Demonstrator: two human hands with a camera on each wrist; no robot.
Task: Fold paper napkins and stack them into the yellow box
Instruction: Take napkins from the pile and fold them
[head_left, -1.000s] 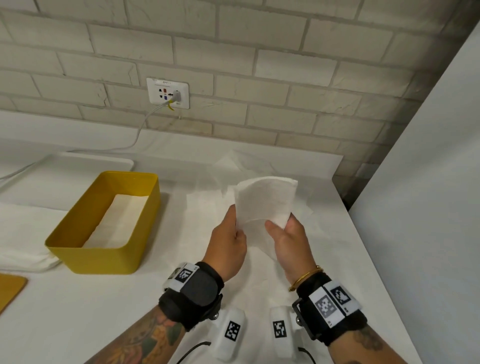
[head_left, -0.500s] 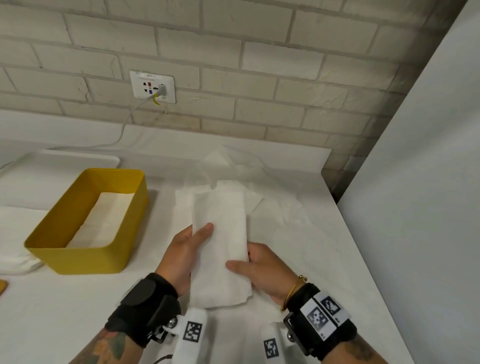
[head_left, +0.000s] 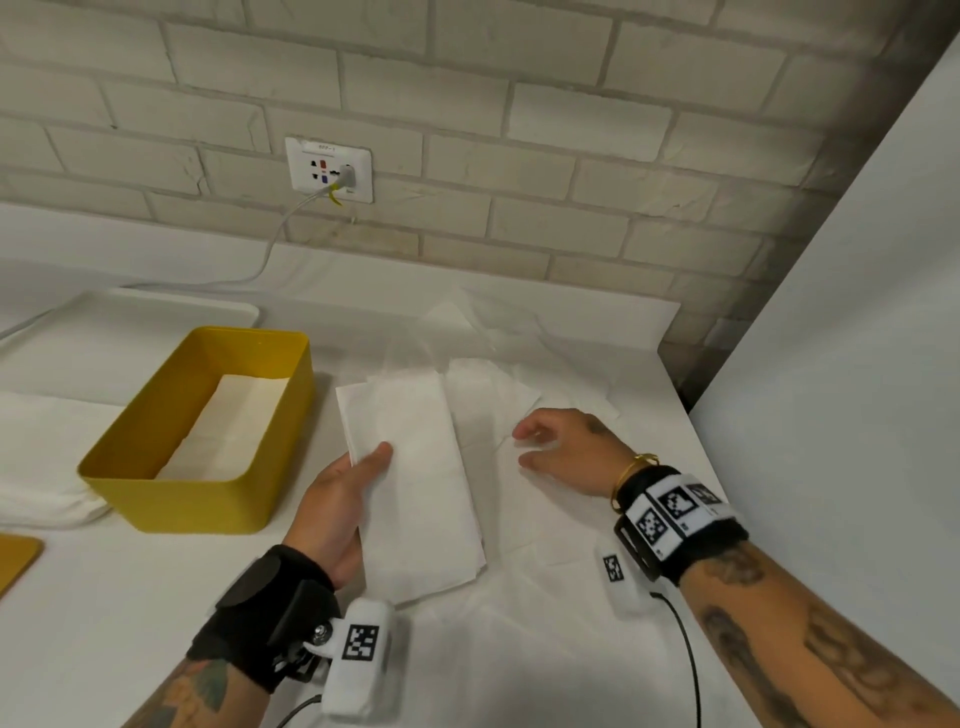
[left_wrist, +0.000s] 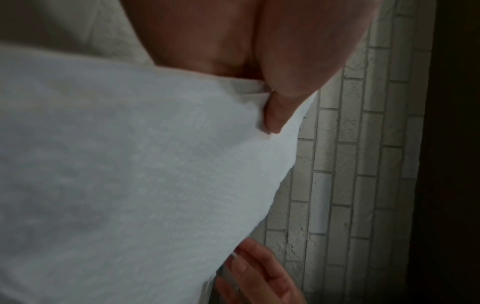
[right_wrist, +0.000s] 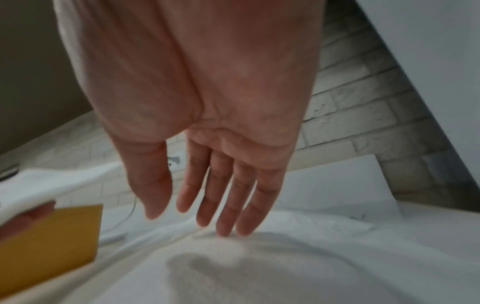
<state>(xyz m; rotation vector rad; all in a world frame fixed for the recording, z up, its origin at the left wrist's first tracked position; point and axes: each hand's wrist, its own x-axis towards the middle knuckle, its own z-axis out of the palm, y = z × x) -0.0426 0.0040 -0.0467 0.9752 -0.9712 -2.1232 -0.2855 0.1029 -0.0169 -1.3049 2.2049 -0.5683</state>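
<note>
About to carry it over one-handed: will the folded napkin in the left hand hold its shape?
Probably droops: the folded napkin is thin paper that the left hand grips at one edge. It looks light. Its layers may splay on the way to the yellow box.

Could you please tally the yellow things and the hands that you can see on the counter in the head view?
Yellow box: 1
Yellow flat piece at the left edge: 1
Hands: 2, left hand and right hand
Total: 4
</note>
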